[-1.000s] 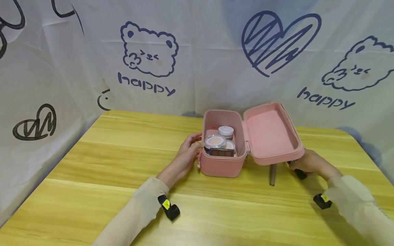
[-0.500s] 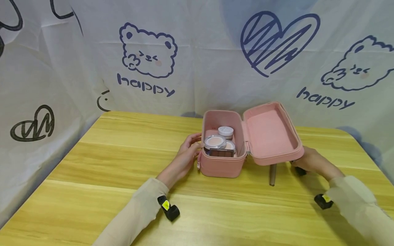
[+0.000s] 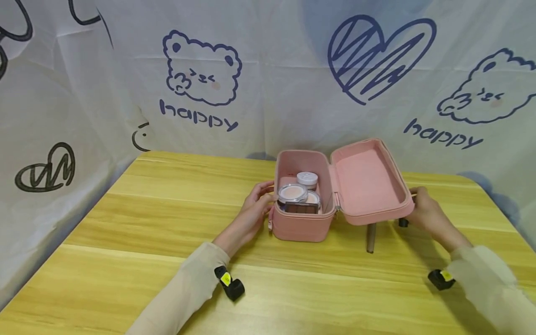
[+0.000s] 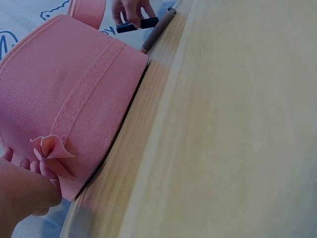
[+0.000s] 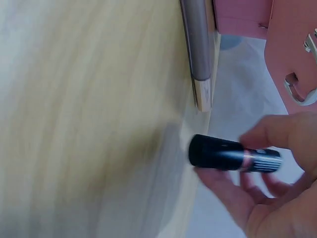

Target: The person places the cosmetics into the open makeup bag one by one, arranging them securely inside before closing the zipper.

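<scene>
Right hand (image 3: 428, 211) higher beside lid (image 3: 368, 181) edge, holding black tube (image 5: 216, 152) aloft

The pink case (image 4: 44, 74) looks like grained leather with stitched seams (image 4: 84, 91) and a shiny metallic hook (image 5: 310, 99), the black tube (image 5: 218, 152) like smooth glossy plastic, the compact (image 3: 292, 192) like clear shiny plastic, the tabletop (image 3: 104, 265) like smooth, faintly glossy wood, and the backdrop (image 3: 289, 97) like matt creased cloth.
</scene>
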Action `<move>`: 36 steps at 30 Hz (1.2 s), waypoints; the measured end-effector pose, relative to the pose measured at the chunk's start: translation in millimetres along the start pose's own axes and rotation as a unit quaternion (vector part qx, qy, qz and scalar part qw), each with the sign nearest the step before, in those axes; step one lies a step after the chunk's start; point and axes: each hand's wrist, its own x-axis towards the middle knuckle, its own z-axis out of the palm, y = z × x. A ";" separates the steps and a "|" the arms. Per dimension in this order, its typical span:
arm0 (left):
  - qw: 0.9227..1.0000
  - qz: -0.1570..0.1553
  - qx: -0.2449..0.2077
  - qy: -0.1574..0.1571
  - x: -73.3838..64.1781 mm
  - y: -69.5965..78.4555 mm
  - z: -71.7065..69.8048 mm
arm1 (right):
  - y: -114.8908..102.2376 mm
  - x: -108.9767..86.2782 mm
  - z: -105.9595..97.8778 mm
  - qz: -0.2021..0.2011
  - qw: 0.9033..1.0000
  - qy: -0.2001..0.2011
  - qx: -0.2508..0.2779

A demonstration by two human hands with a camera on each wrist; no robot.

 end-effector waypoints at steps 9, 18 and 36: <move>1.000 0.001 0.000 -0.001 0.0 -0.5 0.1 | -1.7 -4.2 9.1 -0.038 0.993 0.110 0.023; 1.000 -0.001 0.002 0.003 0.5 -0.2 1.2 | -5.1 -12.7 4.7 -0.048 0.980 0.184 0.063; 1.000 -0.003 0.001 0.006 -0.3 0.4 1.6 | -19.5 -27.3 -7.0 -0.036 0.975 0.212 0.050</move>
